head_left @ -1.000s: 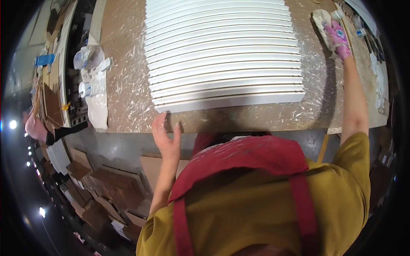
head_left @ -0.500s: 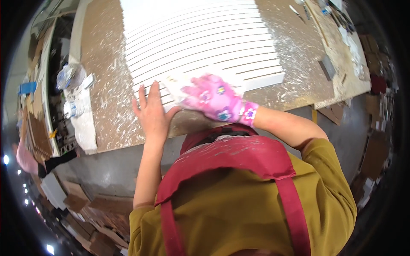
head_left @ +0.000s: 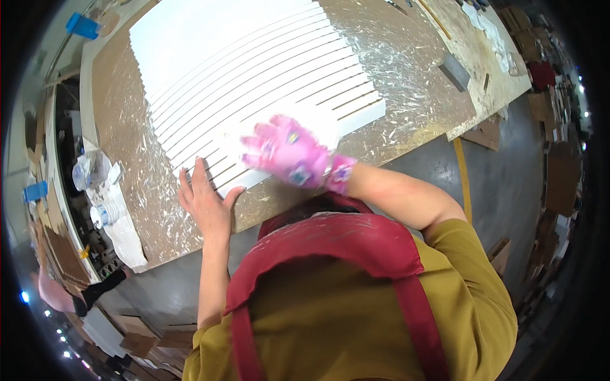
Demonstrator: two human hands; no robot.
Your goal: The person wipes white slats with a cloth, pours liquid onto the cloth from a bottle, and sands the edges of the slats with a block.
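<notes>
White slats [head_left: 254, 82] lie side by side across the workbench [head_left: 413, 76], with thin dark gaps between them. My bare left hand [head_left: 208, 206] rests on their near left end, its fingers spread and the thumb by the near edge. On the nearest slats, my right hand [head_left: 286, 152] wears a pink glove with a flower pattern. Its fingers bend over a white cloth [head_left: 327, 127] pressed on the slats. Motion blurs the cloth, and the glove hides part of it.
A grey block [head_left: 454, 72] sits on the bench's right side. At the left edge a white tub [head_left: 104, 214] and a clear plastic bag [head_left: 91, 170] stand on a white sheet [head_left: 127, 242]. Another person [head_left: 56, 289] is at the far left. White residue speckles the bench.
The view has turned, so the bench and slats appear tilted and farther left. My gloved right hand has shifted slightly with the cloth. My left hand stays on the slats' near left end.
</notes>
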